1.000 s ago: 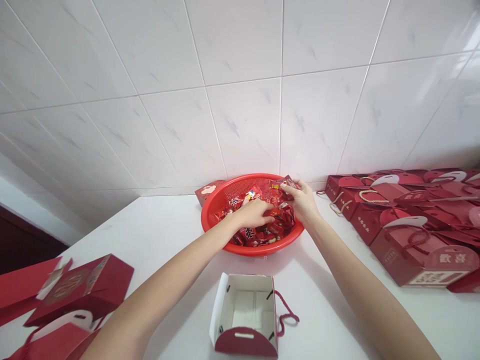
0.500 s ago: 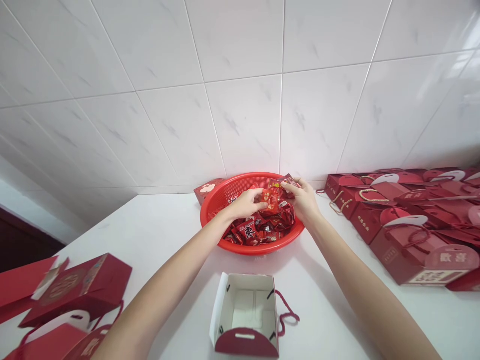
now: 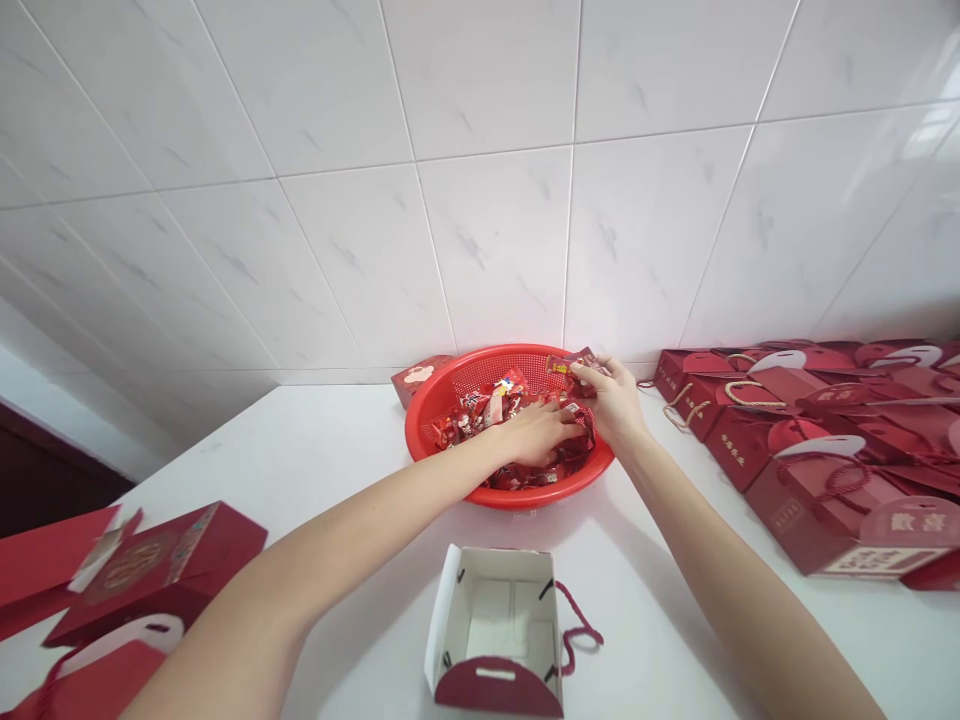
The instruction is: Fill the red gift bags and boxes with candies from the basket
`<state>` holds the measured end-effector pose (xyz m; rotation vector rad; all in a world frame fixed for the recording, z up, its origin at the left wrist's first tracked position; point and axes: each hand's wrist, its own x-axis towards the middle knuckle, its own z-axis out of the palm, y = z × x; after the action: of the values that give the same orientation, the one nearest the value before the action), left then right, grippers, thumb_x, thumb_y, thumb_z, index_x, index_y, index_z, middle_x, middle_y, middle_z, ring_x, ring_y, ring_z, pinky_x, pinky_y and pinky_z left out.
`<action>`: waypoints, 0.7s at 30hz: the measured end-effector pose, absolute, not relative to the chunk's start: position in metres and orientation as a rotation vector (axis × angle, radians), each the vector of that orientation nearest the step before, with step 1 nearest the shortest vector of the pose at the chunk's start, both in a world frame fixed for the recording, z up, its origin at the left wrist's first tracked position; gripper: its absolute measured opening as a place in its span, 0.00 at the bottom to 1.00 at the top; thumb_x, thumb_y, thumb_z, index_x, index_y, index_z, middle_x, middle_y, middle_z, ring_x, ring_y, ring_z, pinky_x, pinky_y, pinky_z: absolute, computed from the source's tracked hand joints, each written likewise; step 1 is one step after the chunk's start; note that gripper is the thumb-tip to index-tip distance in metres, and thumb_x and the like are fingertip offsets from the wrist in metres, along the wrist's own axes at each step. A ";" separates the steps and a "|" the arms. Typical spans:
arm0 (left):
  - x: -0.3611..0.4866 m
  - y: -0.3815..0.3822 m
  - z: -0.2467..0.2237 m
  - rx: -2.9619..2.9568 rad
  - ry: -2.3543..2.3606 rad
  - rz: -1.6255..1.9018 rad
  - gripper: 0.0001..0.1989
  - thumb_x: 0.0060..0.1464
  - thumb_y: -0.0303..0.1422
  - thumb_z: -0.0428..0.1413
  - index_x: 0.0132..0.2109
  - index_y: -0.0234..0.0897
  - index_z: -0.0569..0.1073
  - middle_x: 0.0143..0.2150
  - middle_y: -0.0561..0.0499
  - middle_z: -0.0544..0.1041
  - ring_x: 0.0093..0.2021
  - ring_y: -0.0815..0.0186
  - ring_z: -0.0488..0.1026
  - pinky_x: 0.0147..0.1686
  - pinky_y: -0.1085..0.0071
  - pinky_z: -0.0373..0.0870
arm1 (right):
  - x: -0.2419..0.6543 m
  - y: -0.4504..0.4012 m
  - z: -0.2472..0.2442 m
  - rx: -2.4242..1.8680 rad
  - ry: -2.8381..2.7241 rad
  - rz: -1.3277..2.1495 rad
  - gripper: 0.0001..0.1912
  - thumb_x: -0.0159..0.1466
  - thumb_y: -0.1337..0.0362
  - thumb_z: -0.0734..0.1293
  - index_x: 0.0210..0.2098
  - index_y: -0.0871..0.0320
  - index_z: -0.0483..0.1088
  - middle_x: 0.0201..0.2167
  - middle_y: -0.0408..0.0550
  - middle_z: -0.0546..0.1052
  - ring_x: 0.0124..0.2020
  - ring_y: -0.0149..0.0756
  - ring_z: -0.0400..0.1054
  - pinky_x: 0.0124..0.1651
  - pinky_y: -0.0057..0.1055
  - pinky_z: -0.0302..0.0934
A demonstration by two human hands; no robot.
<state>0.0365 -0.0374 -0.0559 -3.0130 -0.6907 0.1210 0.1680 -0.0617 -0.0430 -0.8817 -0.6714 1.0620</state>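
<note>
A red plastic colander (image 3: 442, 392) holds many small sweets in red wrappers (image 3: 480, 412). My left hand (image 3: 541, 435) reaches down among them with its fingers stretched out over the wrappers; the fingertips are partly lost between the sweets. At the colander's right rim, my right hand (image 3: 616, 398) pinches a few wrapped candies (image 3: 579, 360), of dark red and gold wrapping. In front of the colander, a gift box (image 3: 514, 615) lies with its top open, white inside, with a dark red cord handle (image 3: 581, 632) at its right side.
Rows of closed dark red gift boxes (image 3: 817, 480) fill the right of the white table (image 3: 337, 430). More red boxes (image 3: 161, 570) lie at the left front. A small red box (image 3: 416, 377) is behind the colander, near the tiled wall (image 3: 495, 240).
My left hand has moved right and lower into the sweets, baring those at the colander's left. My right hand keeps its candies at the rim. The view has shifted slightly.
</note>
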 end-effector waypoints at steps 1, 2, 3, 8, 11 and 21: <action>0.037 -0.036 -0.056 -2.985 -0.708 0.139 0.25 0.52 0.25 0.58 0.58 0.40 0.73 0.55 0.42 0.76 0.52 0.51 0.72 0.48 0.59 0.69 | 0.168 -0.062 -0.043 -0.881 -0.675 1.066 0.20 0.38 0.63 0.77 0.28 0.56 0.67 0.21 0.38 0.73 0.23 0.30 0.65 0.23 0.26 0.59; 0.038 -0.036 -0.056 -2.963 -0.728 0.158 0.22 0.52 0.26 0.57 0.55 0.40 0.75 0.52 0.42 0.77 0.50 0.51 0.73 0.47 0.59 0.69 | 0.168 -0.062 -0.043 -0.880 -0.678 1.069 0.20 0.38 0.63 0.77 0.28 0.57 0.67 0.21 0.38 0.73 0.23 0.29 0.65 0.23 0.26 0.59; 0.038 -0.035 -0.056 -2.944 -0.751 0.178 0.18 0.54 0.27 0.57 0.52 0.40 0.77 0.49 0.43 0.78 0.49 0.52 0.74 0.45 0.60 0.69 | 0.168 -0.062 -0.044 -0.877 -0.680 1.072 0.21 0.38 0.63 0.77 0.28 0.57 0.67 0.21 0.38 0.73 0.23 0.29 0.65 0.23 0.26 0.59; 0.038 -0.038 -0.049 -2.858 -0.895 0.243 0.10 0.55 0.30 0.54 0.40 0.38 0.80 0.39 0.43 0.80 0.43 0.53 0.77 0.42 0.61 0.69 | 0.168 -0.062 -0.044 -0.857 -0.679 1.079 0.21 0.38 0.63 0.77 0.29 0.56 0.67 0.22 0.38 0.73 0.24 0.30 0.66 0.23 0.26 0.60; 0.038 -0.041 -0.046 -2.811 -1.054 0.265 0.11 0.54 0.28 0.53 0.41 0.36 0.80 0.39 0.41 0.81 0.43 0.51 0.77 0.43 0.60 0.69 | 0.168 -0.061 -0.045 -0.857 -0.681 1.079 0.21 0.38 0.63 0.77 0.29 0.57 0.67 0.22 0.38 0.73 0.23 0.30 0.66 0.24 0.26 0.60; 0.029 -0.036 -0.046 -2.984 -1.113 0.107 0.15 0.52 0.26 0.53 0.45 0.40 0.80 0.44 0.44 0.79 0.45 0.52 0.76 0.48 0.57 0.68 | 0.168 -0.062 -0.045 -0.843 -0.706 1.096 0.20 0.39 0.63 0.77 0.29 0.56 0.67 0.22 0.38 0.74 0.23 0.31 0.66 0.23 0.27 0.60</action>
<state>0.0287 -0.0363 -0.0457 -2.9844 -1.1132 0.1072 0.1679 -0.0622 -0.0450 -0.8435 -0.7060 1.0962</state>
